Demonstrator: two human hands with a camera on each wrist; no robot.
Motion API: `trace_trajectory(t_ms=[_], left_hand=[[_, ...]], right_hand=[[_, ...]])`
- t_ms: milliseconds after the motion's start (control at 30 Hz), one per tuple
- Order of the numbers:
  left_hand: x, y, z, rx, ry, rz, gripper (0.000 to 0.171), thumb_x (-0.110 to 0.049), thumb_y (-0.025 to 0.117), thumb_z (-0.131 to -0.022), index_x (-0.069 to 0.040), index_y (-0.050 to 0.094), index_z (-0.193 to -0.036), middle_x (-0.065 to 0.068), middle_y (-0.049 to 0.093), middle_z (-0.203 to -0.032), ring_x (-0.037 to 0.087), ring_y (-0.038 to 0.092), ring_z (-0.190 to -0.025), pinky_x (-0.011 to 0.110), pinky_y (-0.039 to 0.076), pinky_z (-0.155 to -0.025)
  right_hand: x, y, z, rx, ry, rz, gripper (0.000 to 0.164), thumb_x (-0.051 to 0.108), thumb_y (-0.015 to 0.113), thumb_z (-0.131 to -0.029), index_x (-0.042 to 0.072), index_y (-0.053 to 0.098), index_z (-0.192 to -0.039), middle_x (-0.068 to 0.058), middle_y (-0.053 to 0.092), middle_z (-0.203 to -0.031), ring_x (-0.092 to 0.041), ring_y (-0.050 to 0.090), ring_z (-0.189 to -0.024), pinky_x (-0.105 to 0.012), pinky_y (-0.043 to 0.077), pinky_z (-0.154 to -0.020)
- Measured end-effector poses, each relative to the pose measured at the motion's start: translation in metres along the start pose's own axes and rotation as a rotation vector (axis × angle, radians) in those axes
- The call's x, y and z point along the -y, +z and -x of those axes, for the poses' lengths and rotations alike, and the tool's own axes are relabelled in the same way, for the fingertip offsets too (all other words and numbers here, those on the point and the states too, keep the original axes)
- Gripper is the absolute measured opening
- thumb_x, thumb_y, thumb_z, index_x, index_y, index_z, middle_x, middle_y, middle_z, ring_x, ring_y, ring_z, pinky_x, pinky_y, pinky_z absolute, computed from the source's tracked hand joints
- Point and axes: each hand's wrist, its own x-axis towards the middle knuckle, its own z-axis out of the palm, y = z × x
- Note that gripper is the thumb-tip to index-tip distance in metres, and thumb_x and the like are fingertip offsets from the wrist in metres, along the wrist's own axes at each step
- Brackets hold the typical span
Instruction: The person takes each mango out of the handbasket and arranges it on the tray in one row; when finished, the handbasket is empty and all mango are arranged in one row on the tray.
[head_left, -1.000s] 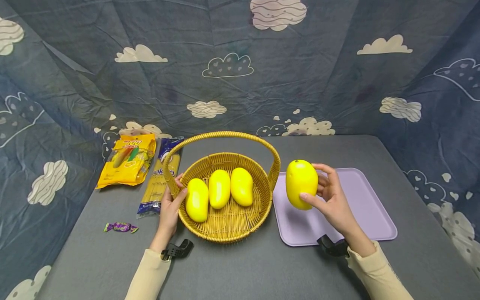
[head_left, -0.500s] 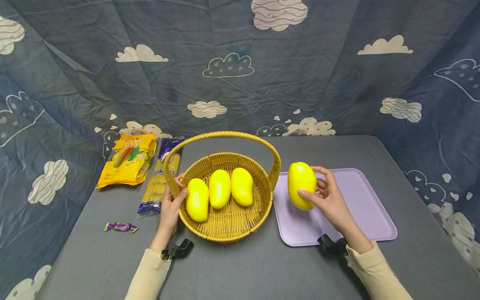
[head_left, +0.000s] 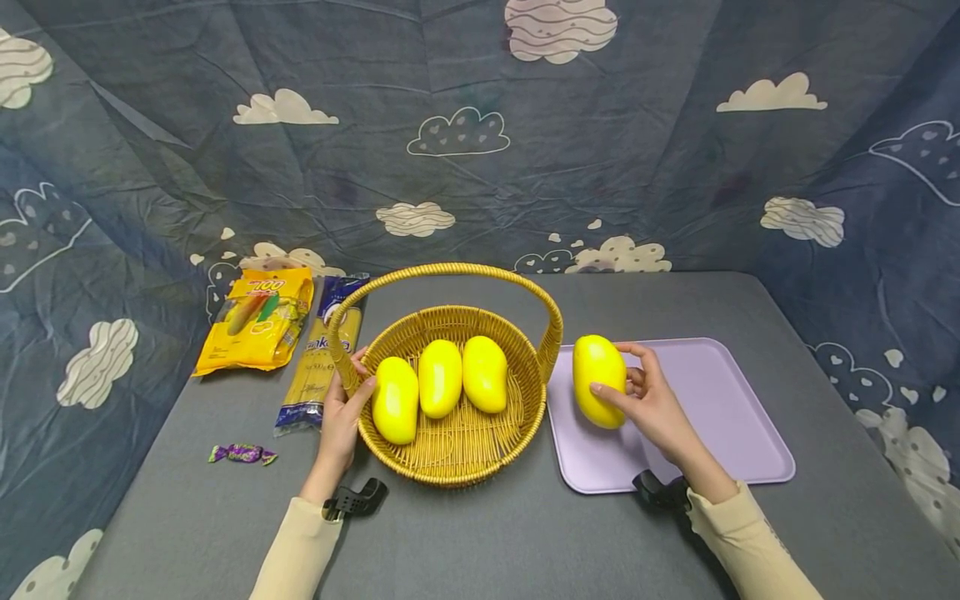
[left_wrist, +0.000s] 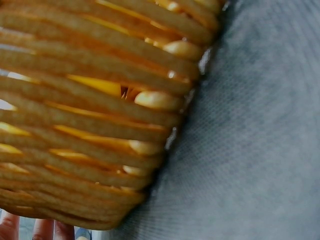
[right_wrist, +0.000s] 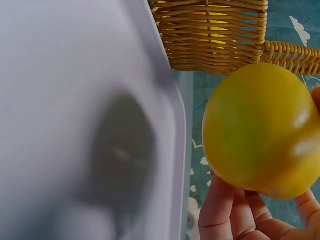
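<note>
My right hand (head_left: 660, 408) grips a yellow mango (head_left: 598, 382) between thumb and fingers, above the left part of a lilac tray (head_left: 742, 417). In the right wrist view the mango (right_wrist: 260, 135) is apart from the tray (right_wrist: 75, 60), which bears a dark shadow. My left hand (head_left: 341, 421) holds the left rim of a wicker basket (head_left: 465, 450), thumb over the edge and fingers outside, partly hidden. Three more mangoes lie in the basket: a left one (head_left: 395, 400), a middle one (head_left: 440, 379) and a right one (head_left: 485, 374). The basket's weave (left_wrist: 90, 110) fills much of the left wrist view.
The basket's tall handle (head_left: 450, 269) arches over it. Left of the basket lie a pack of spaghetti (head_left: 311, 379), a yellow candy bag (head_left: 258, 321) and a purple-wrapped candy (head_left: 242, 453). Grey cloth covers the table (head_left: 480, 542); a cloud-patterned curtain (head_left: 337, 183) hangs behind.
My right hand has come down a little and slightly left with the mango, tilting it. The left hand and the basket have stayed in place.
</note>
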Motion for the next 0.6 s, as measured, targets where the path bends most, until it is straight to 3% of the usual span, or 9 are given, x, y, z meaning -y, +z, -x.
trace_trajectory(t_ms=[600], left_hand=[[-0.001,0.001,0.000,0.000,0.009,-0.009,0.031,-0.011,0.057,-0.095,0.009,0.040,-0.111,0.015,0.037,-0.145,0.029,0.029,-0.135,0.037,0.024,-0.110]], right_hand=[[-0.013,0.005,-0.006,0.016,0.078,0.051,0.071,0.027,0.073,-0.084,0.010,0.030,-0.138,-0.025,0.048,-0.118,-0.033,0.054,-0.093,-0.032,0.049,-0.071]])
